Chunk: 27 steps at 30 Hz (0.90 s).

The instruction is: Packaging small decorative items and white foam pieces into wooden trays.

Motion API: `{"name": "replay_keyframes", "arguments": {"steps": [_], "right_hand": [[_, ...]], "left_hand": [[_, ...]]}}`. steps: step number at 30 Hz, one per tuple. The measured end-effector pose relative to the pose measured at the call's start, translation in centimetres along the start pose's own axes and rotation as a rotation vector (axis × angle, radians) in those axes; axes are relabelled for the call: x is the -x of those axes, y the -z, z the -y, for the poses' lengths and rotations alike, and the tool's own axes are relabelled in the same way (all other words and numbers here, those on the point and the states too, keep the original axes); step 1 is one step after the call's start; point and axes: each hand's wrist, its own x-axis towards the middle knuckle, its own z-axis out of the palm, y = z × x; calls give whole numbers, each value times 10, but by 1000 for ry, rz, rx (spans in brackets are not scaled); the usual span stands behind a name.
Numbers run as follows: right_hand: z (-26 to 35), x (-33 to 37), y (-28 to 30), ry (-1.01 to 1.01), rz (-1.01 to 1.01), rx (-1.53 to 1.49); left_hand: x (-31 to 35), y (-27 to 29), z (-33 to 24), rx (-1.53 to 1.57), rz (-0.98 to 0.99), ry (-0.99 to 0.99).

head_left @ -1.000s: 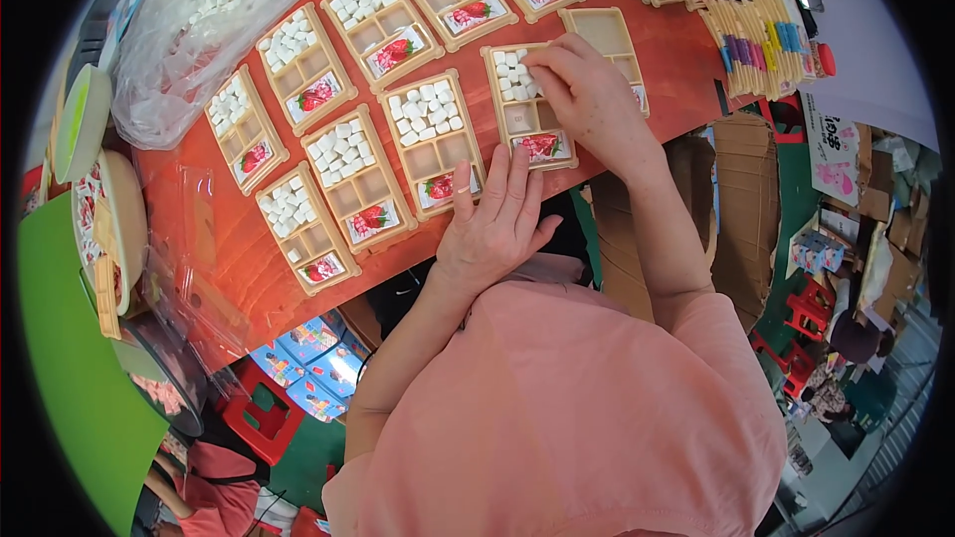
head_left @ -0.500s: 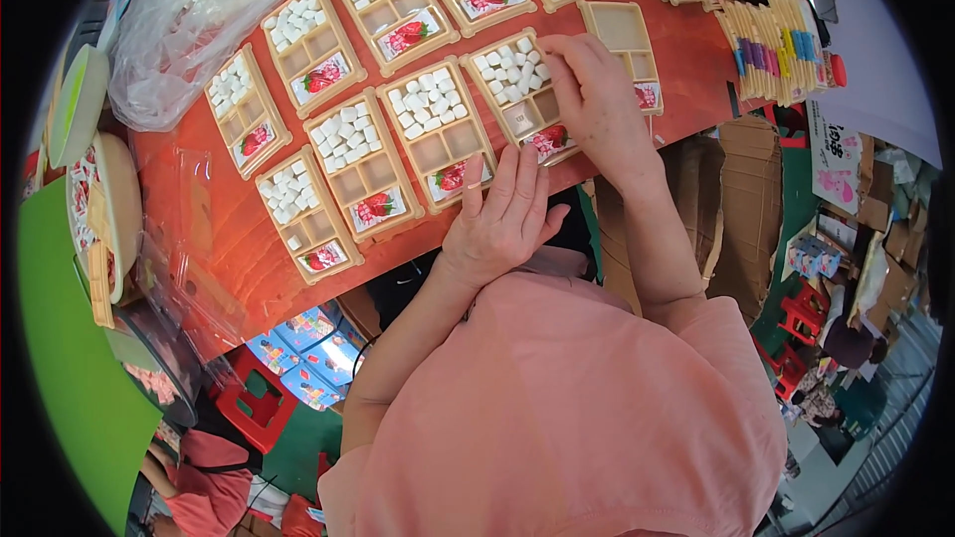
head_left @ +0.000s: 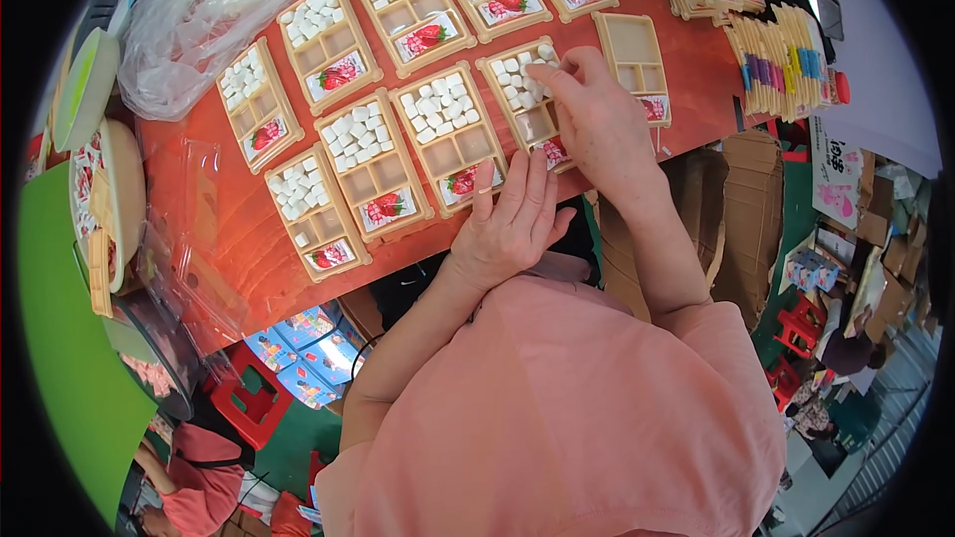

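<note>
My right hand (head_left: 605, 127) is over a beige divided tray (head_left: 485, 62), its fingertips drawn together at the small white marshmallows (head_left: 517, 80) in the large compartment. Anything between those fingertips is hidden. A small clear piece lies in one lower compartment of this tray, and a strawberry-printed packet (head_left: 553, 152) in another. My left hand (head_left: 505, 231) lies flat, fingers stretched out, against the near end of the same tray, partly covering the packet. To the right stands another beige tray (head_left: 631, 38) with a strawberry packet and no marshmallows.
Several more trays with marshmallows and packets, such as the left one (head_left: 370, 167), stand in rows on the red table (head_left: 214, 288). A clear plastic bag (head_left: 164, 65) of marshmallows lies far left. Bundled packed sticks (head_left: 781, 65) are at far right; cardboard (head_left: 751, 209) stands below.
The view has shifted slightly, so the trays sit a little lower and further right. My right fingertips have moved down into the marshmallows. The left hand stays at the tray's near end.
</note>
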Motion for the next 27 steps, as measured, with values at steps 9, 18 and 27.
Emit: {"name": "replay_keyframes", "arguments": {"steps": [9, 18, 27], "right_hand": [[-19, -154, 9, 344, -290, -305], [12, -328, -77, -11, 241, -263], [65, -325, -113, 278, 173, -27]], "left_hand": [[3, 6, -1, -5, -25, -48], [4, 8, 0, -71, -43, -63], [2, 4, 5, -110, -64, -87]]}}
